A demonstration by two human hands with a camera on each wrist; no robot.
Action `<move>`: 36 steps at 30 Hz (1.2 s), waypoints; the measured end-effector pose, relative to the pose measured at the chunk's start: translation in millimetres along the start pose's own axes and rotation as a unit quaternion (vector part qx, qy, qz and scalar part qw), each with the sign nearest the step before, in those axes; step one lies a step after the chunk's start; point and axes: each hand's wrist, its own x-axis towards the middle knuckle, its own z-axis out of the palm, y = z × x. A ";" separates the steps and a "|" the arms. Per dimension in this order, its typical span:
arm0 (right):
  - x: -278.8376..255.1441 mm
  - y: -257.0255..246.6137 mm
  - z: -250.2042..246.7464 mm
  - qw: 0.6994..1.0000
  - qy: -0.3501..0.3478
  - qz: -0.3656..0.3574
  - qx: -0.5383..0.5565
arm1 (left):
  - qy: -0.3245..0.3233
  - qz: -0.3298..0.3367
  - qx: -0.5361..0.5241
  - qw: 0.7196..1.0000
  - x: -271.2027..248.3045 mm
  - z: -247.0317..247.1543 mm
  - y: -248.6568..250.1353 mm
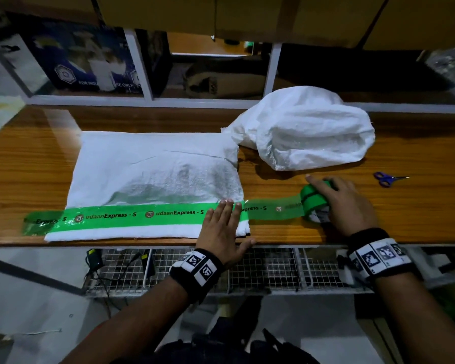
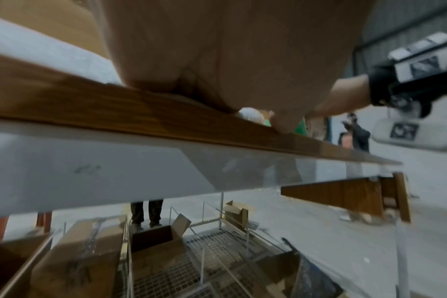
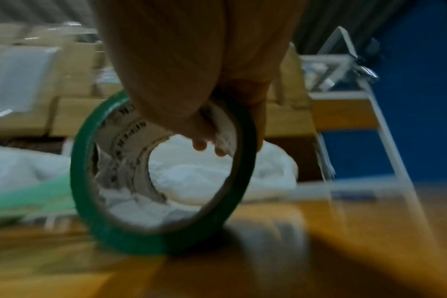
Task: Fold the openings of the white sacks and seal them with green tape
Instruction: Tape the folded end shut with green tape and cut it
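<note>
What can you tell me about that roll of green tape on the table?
The green tape roll stands on edge on the wooden table, right of the flat white sack. It is glossy green film on a printed cardboard core. The right hand grips it from above, fingers hooked inside the core. A strip printed "udaanExpress - S" runs from it across the sack's folded edge, pressed down by the left hand.
</note>
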 end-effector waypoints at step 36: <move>14.0 -161.0 42.5 0.982 0.090 -0.004 0.167 | 0.142 -0.017 -0.121 0.982 -1.1 -33.4 0.2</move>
